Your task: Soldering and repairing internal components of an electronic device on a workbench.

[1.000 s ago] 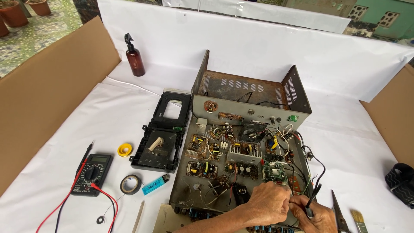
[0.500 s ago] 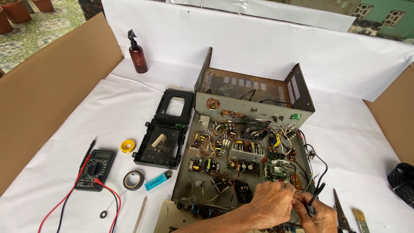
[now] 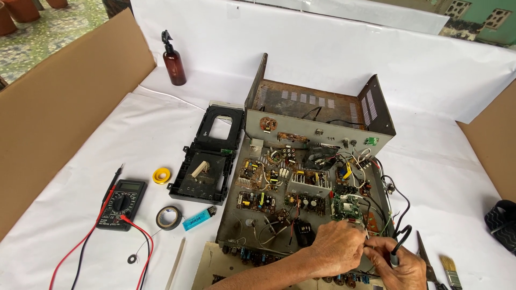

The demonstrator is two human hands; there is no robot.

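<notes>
The person is working on the wiring at the near right corner of an opened electronics chassis (image 3: 301, 198), which lies on the white-covered table (image 3: 107, 134) with its rusty rear panel standing up at the far side. The step in hand looks like joining or touching up a thin wire (image 3: 366, 236) close to the small green circuit board (image 3: 346, 207). The left hand (image 3: 336, 249) reaches in from the near edge, knuckles up, fingers pinched together on that wire just right of the board. The right hand (image 3: 400, 266) sits just beside it, wrapped around a pen-like tool with a black cord (image 3: 395, 252), tip aimed left toward the pinched wire; the tip itself is hidden. The next move seemingly calls for a steady hold and a fine approach among crowded leads. Well left lie a multimeter (image 3: 122, 204), a tape roll (image 3: 168, 217) and a blue lighter (image 3: 198, 219).
</notes>
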